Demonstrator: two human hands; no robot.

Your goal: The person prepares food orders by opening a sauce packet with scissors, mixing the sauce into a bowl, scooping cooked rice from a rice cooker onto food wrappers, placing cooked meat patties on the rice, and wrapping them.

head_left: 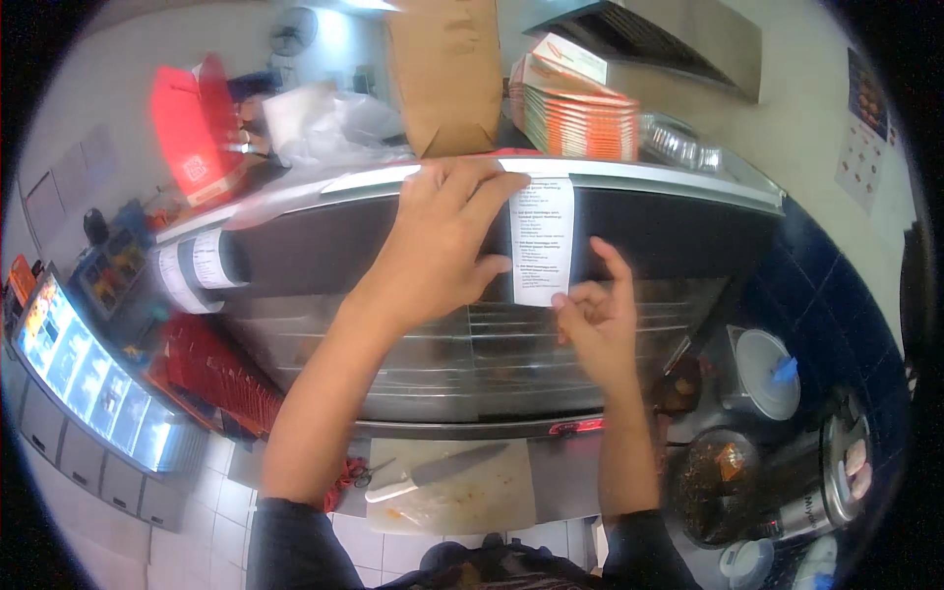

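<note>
Across the middle of the view, a steel warming cabinet [472, 354] with a dark upper band and curved glass front is seen, its silver top rail [649, 179] bending toward the rim. Stacked on that top are a brown paper bag [447, 74], a pile of flat orange-and-white cartons [575, 113], a red box [192, 133] and some clear foil-lidded trays [678, 143].

On the dark band, a white printed ticket [542, 241] is hung with its long axis vertical, top edge at the rail, bottom edge free just above the glass. A second curled slip [192, 270] is stuck well apart, toward the left end.

Relation that matters: the ticket is bracketed by both hands. Its upper left edge is pressed by the left hand [438, 246], laid flat and spread, fingertips reaching the ticket's top corner from the left. Its lower right corner is pinched between thumb and forefinger of the right hand [595, 320], remaining fingers lifted and loosely open. So the left is nearer the fixed top, the right nearer the free bottom; the ticket lies up and left of the right hand.

Below the cabinet, a cutting board [462, 492] with a knife [438, 472] across it is visible, and to the right a dark pot of sauce [718, 482] and a white lidded tub [767, 359].
</note>
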